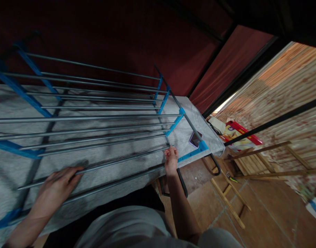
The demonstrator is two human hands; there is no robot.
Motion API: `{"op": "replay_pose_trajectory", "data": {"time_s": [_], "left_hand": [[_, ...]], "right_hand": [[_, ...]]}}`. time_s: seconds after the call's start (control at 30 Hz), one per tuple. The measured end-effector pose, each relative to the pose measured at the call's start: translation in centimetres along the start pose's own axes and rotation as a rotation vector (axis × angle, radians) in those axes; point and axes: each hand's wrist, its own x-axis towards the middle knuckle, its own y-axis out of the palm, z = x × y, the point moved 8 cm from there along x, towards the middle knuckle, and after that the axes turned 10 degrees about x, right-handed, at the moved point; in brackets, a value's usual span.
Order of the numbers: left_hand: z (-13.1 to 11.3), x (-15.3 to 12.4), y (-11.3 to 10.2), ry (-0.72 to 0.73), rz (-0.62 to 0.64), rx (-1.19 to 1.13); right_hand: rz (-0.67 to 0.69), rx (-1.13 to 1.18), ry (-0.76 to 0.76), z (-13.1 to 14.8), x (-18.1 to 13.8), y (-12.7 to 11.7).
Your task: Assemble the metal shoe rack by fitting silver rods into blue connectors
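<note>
A rack of grey metal tubes (116,118) with blue plastic brackets (175,122) lies on a grey cloth-covered table (145,144). Across its near side runs a loose-looking grey metal tube (116,161). My left hand (57,186) is closed over this tube toward its left end. My right hand (171,159) pinches the same tube's right end, just left of the nearest right-hand blue bracket (190,155). That bracket's left part is hidden behind my right hand. A thicker tube (111,186) passes along the table's front edge, below both hands.
A phone (195,138) lies on the cloth right of the rack. Beyond the table are a red and yellow box (240,136), a wooden frame (266,162) and a wooden piece (229,203) on the tiled floor (264,213). A dark red panel (108,34) stands behind.
</note>
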Motion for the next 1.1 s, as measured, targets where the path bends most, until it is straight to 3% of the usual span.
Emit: {"op": "replay_pose_trajectory", "data": {"time_s": [0.5,0.73,1.1], "left_hand": [[1.1,-1.2,-1.6,-0.098,-0.013,0.092],[0.4,-1.1,-3.2,-0.193,-0.066,0.145],[0.8,-1.6,-3.0,-0.245,-0.044,0.191]], "right_hand": [[0.01,0.004,-0.009,-0.1,0.0,-0.2],[0.005,-0.012,-0.025,-0.1,0.1,-0.5],[0.022,-0.033,-0.031,0.4,-0.2,-0.2]]}}
